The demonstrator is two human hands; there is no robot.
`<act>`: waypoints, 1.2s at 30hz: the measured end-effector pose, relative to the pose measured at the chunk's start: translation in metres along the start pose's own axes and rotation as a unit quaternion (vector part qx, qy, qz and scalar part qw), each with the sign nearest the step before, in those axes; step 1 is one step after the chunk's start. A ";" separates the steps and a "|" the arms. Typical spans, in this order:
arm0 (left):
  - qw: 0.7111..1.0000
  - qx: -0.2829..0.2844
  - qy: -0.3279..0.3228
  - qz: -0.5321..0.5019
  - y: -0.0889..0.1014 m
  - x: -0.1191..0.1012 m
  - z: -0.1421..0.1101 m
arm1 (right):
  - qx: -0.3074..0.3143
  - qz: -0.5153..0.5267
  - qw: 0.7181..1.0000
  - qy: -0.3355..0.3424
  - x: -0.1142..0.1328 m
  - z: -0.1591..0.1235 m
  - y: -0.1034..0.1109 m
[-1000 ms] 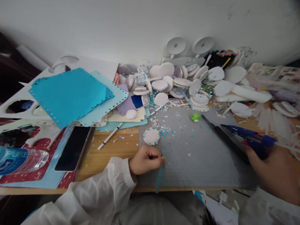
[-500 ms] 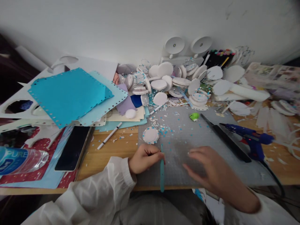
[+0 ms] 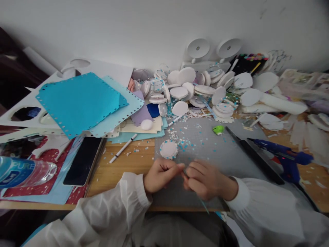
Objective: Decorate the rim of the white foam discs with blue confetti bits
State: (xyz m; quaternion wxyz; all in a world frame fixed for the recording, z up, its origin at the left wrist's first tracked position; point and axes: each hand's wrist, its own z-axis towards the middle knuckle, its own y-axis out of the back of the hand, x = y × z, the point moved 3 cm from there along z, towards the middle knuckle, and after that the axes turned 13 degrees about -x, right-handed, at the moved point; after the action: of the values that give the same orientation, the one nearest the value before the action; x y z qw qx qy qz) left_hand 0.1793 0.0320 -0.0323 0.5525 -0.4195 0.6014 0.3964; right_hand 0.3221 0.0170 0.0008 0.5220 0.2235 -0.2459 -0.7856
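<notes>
My left hand (image 3: 160,175) and my right hand (image 3: 204,180) meet over the front of the grey cutting mat (image 3: 231,156). Both are closed on a thin teal strip (image 3: 205,206), whose lower end pokes out below my right hand at the table edge. Just beyond my fingers lies a white foam disc (image 3: 168,149) dotted with blue, among blue and white crumbs. The blue glue gun (image 3: 284,157) rests on the mat at the right, apart from my hands.
A pile of white foam discs (image 3: 195,91) fills the back of the table. Blue perforated sheets (image 3: 82,103) lie at left over papers, with a black phone (image 3: 82,161), a water bottle (image 3: 24,171), a white marker (image 3: 122,149), a black ruler (image 3: 253,159) and a green object (image 3: 218,129).
My right hand left the glue gun on the mat, swept left and joined my left hand on the teal strip. The left hand stayed put.
</notes>
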 end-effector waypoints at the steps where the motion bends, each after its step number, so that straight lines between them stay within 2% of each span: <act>1: 0.999 0.005 -0.043 0.017 0.002 -0.005 -0.001 | -0.007 0.026 1.000 -0.011 -0.004 -0.001 0.001; 3: 0.980 0.001 -0.187 0.069 0.009 -0.017 -0.003 | -0.044 0.096 0.992 -0.066 -0.014 -0.006 0.004; 5: 0.922 -0.040 -0.361 0.136 0.019 -0.031 -0.004 | -0.100 0.153 0.971 -0.155 -0.025 -0.013 0.004; 7: 0.856 -0.082 -0.463 0.214 0.030 -0.038 -0.002 | -0.162 0.175 0.940 -0.244 -0.034 -0.020 0.003; 8: 0.833 -0.113 -0.482 0.248 0.035 -0.040 0.002 | -0.185 0.179 0.926 -0.278 -0.037 -0.022 0.001; 9: 0.817 -0.131 -0.484 0.285 0.039 -0.040 0.007 | -0.198 0.181 0.913 -0.306 -0.039 -0.024 0.000; 10: 0.815 -0.127 -0.466 0.321 0.041 -0.039 0.013 | -0.209 0.187 0.900 -0.333 -0.040 -0.026 -0.001; 16: 0.839 -0.041 -0.350 0.414 0.043 -0.017 0.039 | -0.253 0.249 0.815 -0.458 -0.046 -0.040 -0.005; 19: 0.848 -0.018 -0.290 0.443 0.041 -0.007 0.042 | -0.247 0.277 0.789 -0.490 -0.045 -0.046 -0.007; 23: 0.848 -0.022 -0.268 0.457 0.041 -0.006 0.040 | -0.231 0.305 0.775 -0.504 -0.042 -0.046 -0.007; 29: 0.828 -0.006 -0.300 0.473 0.040 -0.009 0.040 | -0.209 0.352 0.753 -0.515 -0.035 -0.044 -0.010; 36: 0.838 0.005 -0.301 0.454 0.038 -0.004 0.040 | -0.204 0.377 0.751 -0.502 -0.035 -0.044 -0.017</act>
State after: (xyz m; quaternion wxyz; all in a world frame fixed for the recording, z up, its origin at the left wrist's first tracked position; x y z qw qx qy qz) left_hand 0.1566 0.0822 -0.0305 0.4664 0.0440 0.5301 0.7068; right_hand 0.3492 0.0487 -0.0407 0.6108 -0.4256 -0.3702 -0.5557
